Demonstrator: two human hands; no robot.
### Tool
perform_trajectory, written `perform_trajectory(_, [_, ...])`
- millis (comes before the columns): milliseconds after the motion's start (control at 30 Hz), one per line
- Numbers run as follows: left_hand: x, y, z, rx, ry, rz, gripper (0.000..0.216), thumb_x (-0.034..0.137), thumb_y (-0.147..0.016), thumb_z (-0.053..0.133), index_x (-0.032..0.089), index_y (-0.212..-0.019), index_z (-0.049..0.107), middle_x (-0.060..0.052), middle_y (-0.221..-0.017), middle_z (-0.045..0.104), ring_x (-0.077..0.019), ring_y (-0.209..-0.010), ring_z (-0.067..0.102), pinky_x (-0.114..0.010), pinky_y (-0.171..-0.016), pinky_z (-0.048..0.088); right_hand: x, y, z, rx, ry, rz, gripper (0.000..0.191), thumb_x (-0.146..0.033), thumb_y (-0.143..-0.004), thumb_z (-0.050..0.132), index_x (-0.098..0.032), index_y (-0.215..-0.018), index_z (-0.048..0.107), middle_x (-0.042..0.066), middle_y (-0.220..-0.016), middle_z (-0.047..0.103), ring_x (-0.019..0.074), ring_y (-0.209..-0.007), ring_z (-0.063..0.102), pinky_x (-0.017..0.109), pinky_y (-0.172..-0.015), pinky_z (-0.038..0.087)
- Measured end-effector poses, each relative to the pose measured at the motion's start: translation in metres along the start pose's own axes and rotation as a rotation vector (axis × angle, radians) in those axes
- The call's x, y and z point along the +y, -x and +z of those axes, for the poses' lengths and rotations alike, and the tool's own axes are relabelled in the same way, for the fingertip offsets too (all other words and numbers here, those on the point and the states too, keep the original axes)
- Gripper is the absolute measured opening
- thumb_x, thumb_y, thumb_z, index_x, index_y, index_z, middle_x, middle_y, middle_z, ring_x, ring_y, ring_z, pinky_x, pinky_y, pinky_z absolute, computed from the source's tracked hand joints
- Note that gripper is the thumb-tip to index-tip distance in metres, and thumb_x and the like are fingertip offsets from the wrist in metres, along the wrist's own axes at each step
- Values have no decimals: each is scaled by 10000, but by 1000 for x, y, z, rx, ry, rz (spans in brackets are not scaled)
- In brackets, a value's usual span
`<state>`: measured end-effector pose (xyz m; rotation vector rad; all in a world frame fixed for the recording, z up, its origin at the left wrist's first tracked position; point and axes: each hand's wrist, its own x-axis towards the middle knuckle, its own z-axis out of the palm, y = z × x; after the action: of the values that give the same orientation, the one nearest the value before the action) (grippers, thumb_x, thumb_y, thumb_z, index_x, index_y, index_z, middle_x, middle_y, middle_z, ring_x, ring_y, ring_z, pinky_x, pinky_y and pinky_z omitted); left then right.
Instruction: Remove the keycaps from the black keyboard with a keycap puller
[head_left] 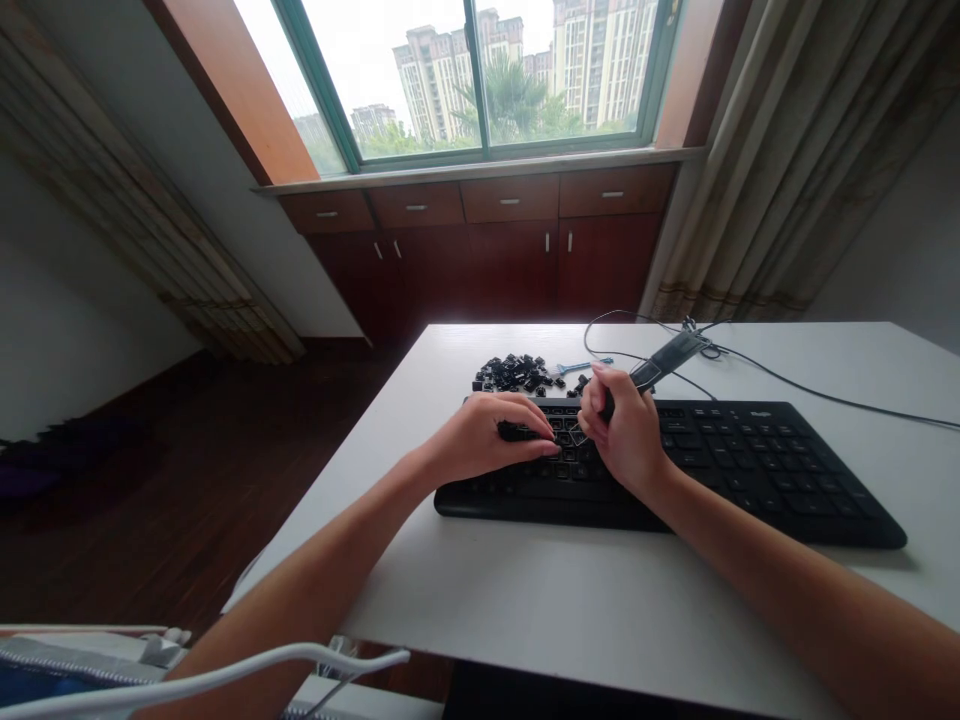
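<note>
A black keyboard (750,470) lies across the white table, with many keycaps gone from its left part. My right hand (626,430) is closed around a black keycap puller (667,360). The puller's broad end points up and away, and its wire loops reach down to the keys near my left fingertips. My left hand (499,435) rests over the keyboard's left part, thumb and fingers drawn together beside the wire. Whatever is between those fingertips is too small to make out. Behind the keyboard sits a pile of loose black keycaps (517,373).
A small blue-handled brush (585,366) lies beside the keycaps. Black cable (825,388) loops over the back and right of the white table (465,570). A white curved tube (285,655) crosses the lower left. Beyond the table stand wooden cabinets (510,260) under a window.
</note>
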<state>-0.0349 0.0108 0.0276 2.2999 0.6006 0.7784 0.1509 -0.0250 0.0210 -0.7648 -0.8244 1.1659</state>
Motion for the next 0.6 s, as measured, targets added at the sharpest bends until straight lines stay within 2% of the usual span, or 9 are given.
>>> perform_trajectory(200, [-25,0,-9,249,13,-236,301,458,-833,756,191,-971,777,-40,-878,787,-171,-785,737,-264,-706,614,2,-1,-3,5,33,-9,420,-318,-900,584,-205,-516,459,-59,-422,388,70,-354,296,232,-371,216])
perform_trajectory(267, [-34,1,-13,324,-82,-258,310,475,-846,731,191,-964,776,-42,-887,787,-171,-771,732,-270,-682,610,3,-1,-3,5,48,-15,418,-322,-903,579,-207,-518,461,-58,-420,388,73,-355,296,236,-370,212])
perform_trajectory(333, [-42,2,-17,386,-257,-271,263,454,-849,722,212,-938,778,-29,-908,786,-169,-785,722,-293,-721,603,4,0,-3,-5,68,-26,418,-319,-904,577,-208,-517,463,-57,-418,391,75,-358,301,239,-374,216])
perform_trajectory(433, [-49,3,-21,411,-447,-280,193,412,-857,710,240,-913,776,-10,-941,781,-165,-800,708,-310,-754,581,4,1,-2,-35,104,-50,427,-306,-910,574,-205,-510,462,-53,-415,401,75,-367,325,241,-394,237])
perform_trajectory(600, [-55,4,-21,404,-483,-260,230,428,-904,651,234,-912,774,-24,-954,778,-164,-781,702,-303,-722,563,3,1,-2,-53,118,-50,425,-304,-916,563,-206,-515,461,-54,-411,405,75,-366,328,242,-398,242])
